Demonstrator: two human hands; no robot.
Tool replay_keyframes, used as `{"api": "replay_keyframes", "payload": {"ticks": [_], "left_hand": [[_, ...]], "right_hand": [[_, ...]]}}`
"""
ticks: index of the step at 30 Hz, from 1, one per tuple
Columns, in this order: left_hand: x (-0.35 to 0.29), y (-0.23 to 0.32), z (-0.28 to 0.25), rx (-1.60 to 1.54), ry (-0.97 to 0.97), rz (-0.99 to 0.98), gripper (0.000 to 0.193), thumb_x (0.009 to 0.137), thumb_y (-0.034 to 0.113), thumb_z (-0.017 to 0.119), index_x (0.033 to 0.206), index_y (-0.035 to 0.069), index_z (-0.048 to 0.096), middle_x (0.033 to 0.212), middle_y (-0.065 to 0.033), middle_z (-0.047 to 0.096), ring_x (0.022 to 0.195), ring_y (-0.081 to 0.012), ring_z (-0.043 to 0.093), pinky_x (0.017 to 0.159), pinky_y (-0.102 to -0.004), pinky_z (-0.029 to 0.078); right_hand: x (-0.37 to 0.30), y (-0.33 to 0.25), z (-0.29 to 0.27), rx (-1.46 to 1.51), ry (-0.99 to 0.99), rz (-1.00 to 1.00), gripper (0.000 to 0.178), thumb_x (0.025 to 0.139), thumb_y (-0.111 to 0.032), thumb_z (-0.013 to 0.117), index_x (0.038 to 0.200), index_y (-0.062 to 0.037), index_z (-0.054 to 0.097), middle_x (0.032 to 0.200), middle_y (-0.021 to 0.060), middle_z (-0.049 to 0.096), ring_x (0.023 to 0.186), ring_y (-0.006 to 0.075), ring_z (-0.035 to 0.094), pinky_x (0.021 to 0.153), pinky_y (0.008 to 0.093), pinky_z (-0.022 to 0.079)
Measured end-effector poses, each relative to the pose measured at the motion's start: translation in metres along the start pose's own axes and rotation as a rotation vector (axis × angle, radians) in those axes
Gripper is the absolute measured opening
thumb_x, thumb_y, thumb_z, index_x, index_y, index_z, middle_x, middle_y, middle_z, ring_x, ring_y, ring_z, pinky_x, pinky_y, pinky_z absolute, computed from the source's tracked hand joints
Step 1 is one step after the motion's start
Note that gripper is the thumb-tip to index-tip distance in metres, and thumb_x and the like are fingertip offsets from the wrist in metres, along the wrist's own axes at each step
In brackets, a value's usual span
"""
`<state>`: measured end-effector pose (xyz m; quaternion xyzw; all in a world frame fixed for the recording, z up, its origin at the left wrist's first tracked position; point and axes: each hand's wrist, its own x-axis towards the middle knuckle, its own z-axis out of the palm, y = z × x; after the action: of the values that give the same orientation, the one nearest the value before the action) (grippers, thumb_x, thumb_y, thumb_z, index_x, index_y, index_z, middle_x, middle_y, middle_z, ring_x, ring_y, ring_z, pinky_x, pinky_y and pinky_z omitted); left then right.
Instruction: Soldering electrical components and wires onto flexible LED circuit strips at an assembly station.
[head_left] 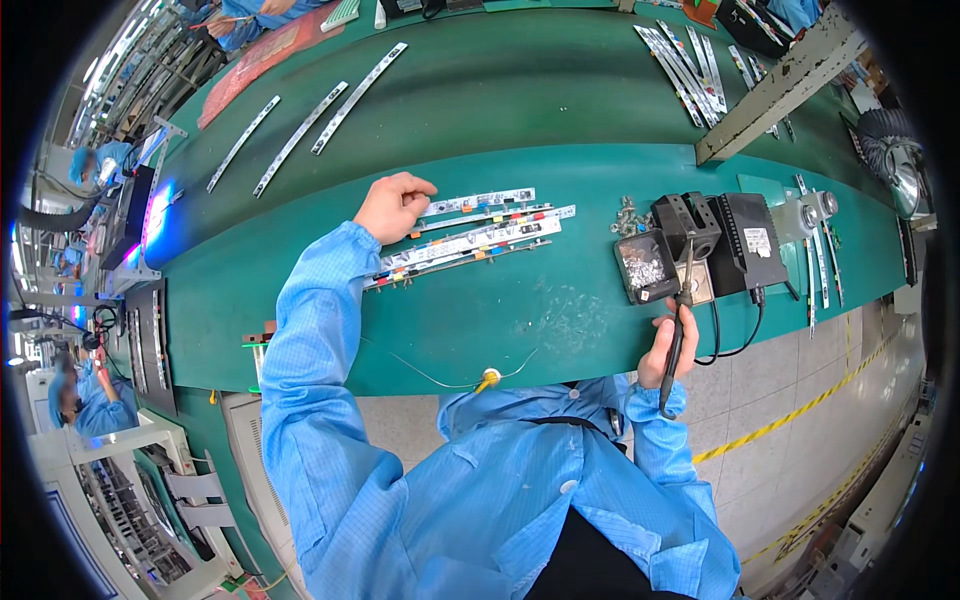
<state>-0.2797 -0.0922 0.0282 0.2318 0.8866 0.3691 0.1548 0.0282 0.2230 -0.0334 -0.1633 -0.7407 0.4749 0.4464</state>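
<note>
- Hands: left (395,207), mid-frame, fingers curled at left end of uppermost circuit strip (485,201); cannot tell if pinching.
- Right (660,350), right of centre, grasping black soldering iron (671,372), tip at stand (688,226).
- Other circuit strips (475,241) bunched mid-frame, green worktop (450,335).

Bright, fairly even white light covers the green table (450,350), leaving only soft shadows. At left, a blue-violet light (158,215) glares, washing out detail. The strips (470,240) look reasonably crisp; the far-left background softens. Fisheye distortion bows the table's edges, and black darkness rings the view.
</note>
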Motion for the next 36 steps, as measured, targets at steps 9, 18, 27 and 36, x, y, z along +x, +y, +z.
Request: {"api": "replay_keyframes", "payload": {"ticks": [9, 18, 27, 36], "left_hand": [[0.005, -0.002, 0.006, 0.252, -0.012, 0.164, 0.017, 0.082, 0.011, 0.065, 0.095, 0.001, 0.07, 0.089, -0.0113, 0.064, 0.075, -0.0225, 0.06, 0.071, -0.0339, 0.049], [0.029, -0.006, 0.013, 0.183, 0.049, 0.062, 0.018, 0.083, 0.014, 0.061, 0.095, 0.005, 0.072, 0.098, -0.014, 0.065, 0.091, -0.0312, 0.062, 0.082, -0.0379, 0.05], [0.007, 0.024, 0.012, 0.243, -0.011, 0.267, 0.017, 0.078, 0.012, 0.068, 0.091, 0.004, 0.071, 0.092, -0.0133, 0.066, 0.087, -0.0289, 0.063, 0.078, -0.0366, 0.051], [-0.008, 0.036, 0.021, 0.472, -0.078, 0.283, 0.014, 0.082, 0.013, 0.06, 0.085, 0.005, 0.072, 0.09, -0.0106, 0.066, 0.089, -0.0313, 0.061, 0.08, -0.0426, 0.05]], "right_hand": [[-0.001, 0.002, 0.001, 0.025, 0.003, 0.008, 0.035, 0.092, -0.006, 0.052, 0.124, 0.0068, 0.05, 0.112, 0.0214, 0.062, 0.08, 0.0164, 0.056, 0.077, 0.03, 0.048], [-0.001, 0.001, 0.001, -0.009, -0.004, 0.026, 0.035, 0.092, -0.007, 0.053, 0.123, 0.0063, 0.051, 0.112, 0.0209, 0.063, 0.08, 0.0164, 0.057, 0.077, 0.0299, 0.048], [0.0, 0.006, 0.0, 0.009, 0.008, 0.016, 0.034, 0.092, -0.006, 0.052, 0.123, 0.0069, 0.051, 0.111, 0.0212, 0.063, 0.08, 0.0156, 0.056, 0.077, 0.0301, 0.048], [-0.003, 0.003, 0.001, 0.014, 0.015, 0.029, 0.034, 0.092, -0.006, 0.052, 0.124, 0.0069, 0.051, 0.112, 0.0215, 0.063, 0.08, 0.0157, 0.056, 0.077, 0.03, 0.048]]}}
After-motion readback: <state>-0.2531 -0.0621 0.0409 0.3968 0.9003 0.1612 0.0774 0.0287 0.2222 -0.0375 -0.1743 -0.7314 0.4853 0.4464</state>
